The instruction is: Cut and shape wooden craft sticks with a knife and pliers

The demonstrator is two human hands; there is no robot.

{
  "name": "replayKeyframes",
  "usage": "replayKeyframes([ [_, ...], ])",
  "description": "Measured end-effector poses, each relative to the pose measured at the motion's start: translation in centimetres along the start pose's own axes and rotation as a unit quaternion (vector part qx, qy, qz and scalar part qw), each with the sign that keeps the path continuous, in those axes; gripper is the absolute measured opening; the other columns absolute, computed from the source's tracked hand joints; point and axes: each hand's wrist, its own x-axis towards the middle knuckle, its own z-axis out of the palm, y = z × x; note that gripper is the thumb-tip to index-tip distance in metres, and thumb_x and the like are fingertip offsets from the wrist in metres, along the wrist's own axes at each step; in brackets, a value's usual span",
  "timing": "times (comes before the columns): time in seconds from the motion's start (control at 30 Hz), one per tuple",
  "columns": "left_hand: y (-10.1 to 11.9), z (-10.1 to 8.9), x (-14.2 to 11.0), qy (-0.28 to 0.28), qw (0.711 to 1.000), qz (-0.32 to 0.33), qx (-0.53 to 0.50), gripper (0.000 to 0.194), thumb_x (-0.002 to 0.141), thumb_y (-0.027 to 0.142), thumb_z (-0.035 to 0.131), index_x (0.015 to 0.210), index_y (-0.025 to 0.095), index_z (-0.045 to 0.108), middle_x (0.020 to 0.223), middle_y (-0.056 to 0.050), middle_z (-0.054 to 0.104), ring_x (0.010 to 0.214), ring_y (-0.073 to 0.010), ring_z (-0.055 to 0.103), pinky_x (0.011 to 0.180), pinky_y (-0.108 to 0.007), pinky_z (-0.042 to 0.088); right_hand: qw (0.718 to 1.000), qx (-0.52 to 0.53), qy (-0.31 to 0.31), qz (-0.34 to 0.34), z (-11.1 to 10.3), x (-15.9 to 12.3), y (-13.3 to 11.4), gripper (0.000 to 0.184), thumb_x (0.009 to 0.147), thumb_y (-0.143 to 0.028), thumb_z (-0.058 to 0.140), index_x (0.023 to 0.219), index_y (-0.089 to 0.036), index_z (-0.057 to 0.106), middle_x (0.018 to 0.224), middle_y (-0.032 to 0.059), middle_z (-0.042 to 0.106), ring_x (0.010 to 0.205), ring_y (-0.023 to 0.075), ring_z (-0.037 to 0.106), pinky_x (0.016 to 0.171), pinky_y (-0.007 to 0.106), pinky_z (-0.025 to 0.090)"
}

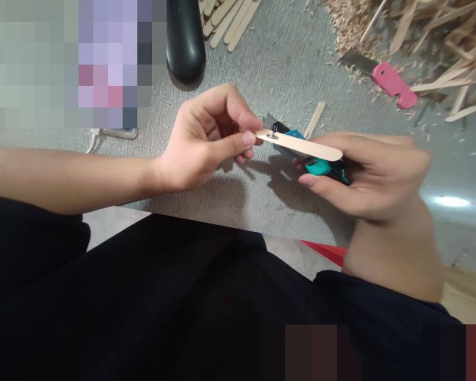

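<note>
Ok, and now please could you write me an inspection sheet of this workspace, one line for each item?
Surface: grey table, scattered with wood bits; bright glare at the right.
Job's things: flat wooden stick with a dark mark near its left end; teal-and-black cutter, blade exposed.
Clutter: shavings, split wood pieces, pink-handled knife with bare blade, more flat sticks, black rounded object.
Hands: left hand pinches the stick's left end; right hand holds the cutter.
Cables: white cable at upper left, partly hidden by pixelation.
Surroundings: red object beyond the near table edge, unidentified.
</note>
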Motion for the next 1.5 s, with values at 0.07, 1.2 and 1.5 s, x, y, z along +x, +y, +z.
replayKeyframes([
  [0.07,0.0,0.0,0.0,0.004,1.0,-0.005,0.014,0.03,0.094,0.009,0.095,0.087,0.023,0.07,0.085,0.005,0.08,0.065,-0.0089,0.076,0.06,-0.023,0.068,1.0,-0.006,0.007,-0.006,0.0,0.0,0.0,0.03,0.101,-0.04,0.093,0.128,-0.03,0.088,0.105,0.0039,0.09,0.081,0.0218,0.085,0.069,0.033,0.065],
  [1.2,1.9,-0.1,0.2,-0.032,0.983,-0.172,-0.05,0.058,0.075,0.061,0.111,0.089,0.021,0.071,0.079,0.0,0.086,0.065,-0.0144,0.083,0.058,-0.024,0.064,0.973,-0.195,0.075,-0.099,1.2,0.5,0.3,0.036,0.096,-0.026,0.084,0.132,-0.02,0.082,0.104,0.0106,0.09,0.087,0.0257,0.087,0.077,0.033,0.069],
  [1.5,1.2,0.7,-0.6,0.055,0.995,-0.058,0.067,0.047,0.093,0.045,0.103,0.091,0.022,0.063,0.085,-0.001,0.09,0.071,-0.0114,0.085,0.062,-0.02,0.065,0.96,-0.252,0.095,-0.079,1.4,0.5,-0.8,0.035,0.096,-0.025,0.083,0.13,-0.018,0.082,0.106,0.0116,0.091,0.089,0.0287,0.09,0.08,0.037,0.074],
])
